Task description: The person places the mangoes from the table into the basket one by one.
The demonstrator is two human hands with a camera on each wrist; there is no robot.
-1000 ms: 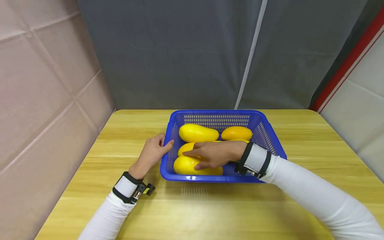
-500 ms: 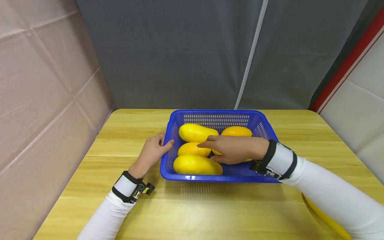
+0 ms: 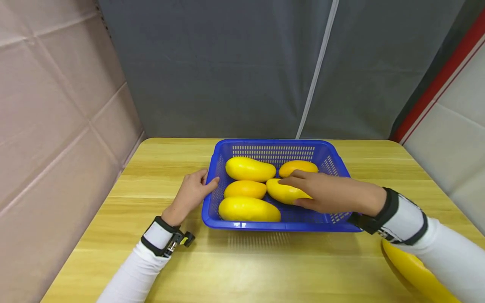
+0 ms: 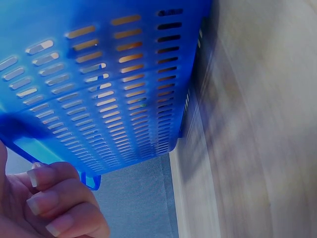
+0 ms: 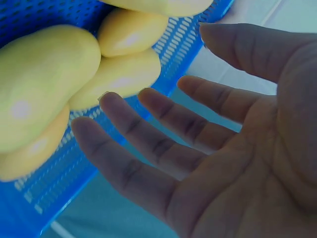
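A dark grey curtain hangs behind a light wooden table [image 3: 242, 269], with a pale padded wall to the left. The landmark is the blue perforated plastic basket [image 3: 303, 226], which stands in the middle of the table toward its far edge. Inside the basket lie five smooth yellow mango-shaped fruits. The largest yellow fruit [image 3: 249, 209] lies along the near wall of the basket, its long axis left to right. Another long one [image 3: 250, 168] lies at the back left of the basket, also left to right. The orange-yellow fruit [image 3: 297, 165] is at the back right, a smaller one [image 3: 245, 189] in the left middle. The central yellow fruit [image 3: 283, 191] lies in the middle of the basket, its long axis left to right with the narrow end toward the left. The right hand [image 3: 329, 192] is over this fruit with straight, spread fingers [image 5: 143, 144], grasping nothing. The left hand [image 3: 191, 194] is at the left outside wall of the basket, fingers [image 4: 54, 203] curled against the rim, thumb touching the wall.
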